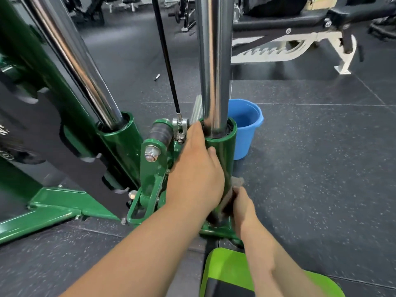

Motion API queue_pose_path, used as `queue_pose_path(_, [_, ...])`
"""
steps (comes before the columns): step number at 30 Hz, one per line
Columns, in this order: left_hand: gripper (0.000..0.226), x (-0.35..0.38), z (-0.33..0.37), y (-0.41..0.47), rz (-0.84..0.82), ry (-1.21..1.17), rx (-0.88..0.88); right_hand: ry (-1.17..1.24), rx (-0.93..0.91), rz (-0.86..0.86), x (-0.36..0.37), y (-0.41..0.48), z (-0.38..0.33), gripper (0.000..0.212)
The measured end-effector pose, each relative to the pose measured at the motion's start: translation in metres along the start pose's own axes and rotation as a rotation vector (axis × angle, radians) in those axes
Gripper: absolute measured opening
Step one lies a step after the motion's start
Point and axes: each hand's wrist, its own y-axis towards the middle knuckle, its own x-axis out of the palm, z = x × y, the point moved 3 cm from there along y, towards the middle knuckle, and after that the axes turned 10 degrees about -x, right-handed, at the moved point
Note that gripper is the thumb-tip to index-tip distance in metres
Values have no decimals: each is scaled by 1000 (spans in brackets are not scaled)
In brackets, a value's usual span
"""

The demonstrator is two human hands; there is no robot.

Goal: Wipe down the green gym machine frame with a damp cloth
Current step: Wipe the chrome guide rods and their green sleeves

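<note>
The green gym machine frame (153,166) fills the left and middle, with two chrome guide rods rising out of green sleeves. My left hand (196,170) lies against the left side of the nearer green sleeve (230,146), thumb on its front and fingers reaching up behind it. My right hand (243,207) is lower, at the foot of that sleeve, gripping a dark grey cloth (230,195) pressed against the green post. Part of the cloth is hidden behind my left wrist.
A blue bucket (246,125) stands on the rubber floor just behind the sleeve. A white-framed bench (300,48) sits at the back right. A black cable (167,58) runs down to a clamp. A lime-green and black shape (231,273) lies at the bottom edge.
</note>
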Motion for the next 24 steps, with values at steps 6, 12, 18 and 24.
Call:
queue_pose_path(6, [56, 5, 5, -2, 41, 61, -50, 255, -186, -199, 7, 10, -40, 26])
queue_pose_path(12, [57, 4, 6, 1, 93, 59, -100, 76, -21, -133, 1, 26, -11, 29])
queue_pose_path(18, [50, 1, 4, 2, 122, 73, -106, 5, 102, -194, -18, 42, 1, 23])
queue_pose_path(24, [55, 10, 8, 2, 189, 220, -42, 136, 53, -341, -14, 51, -11, 32])
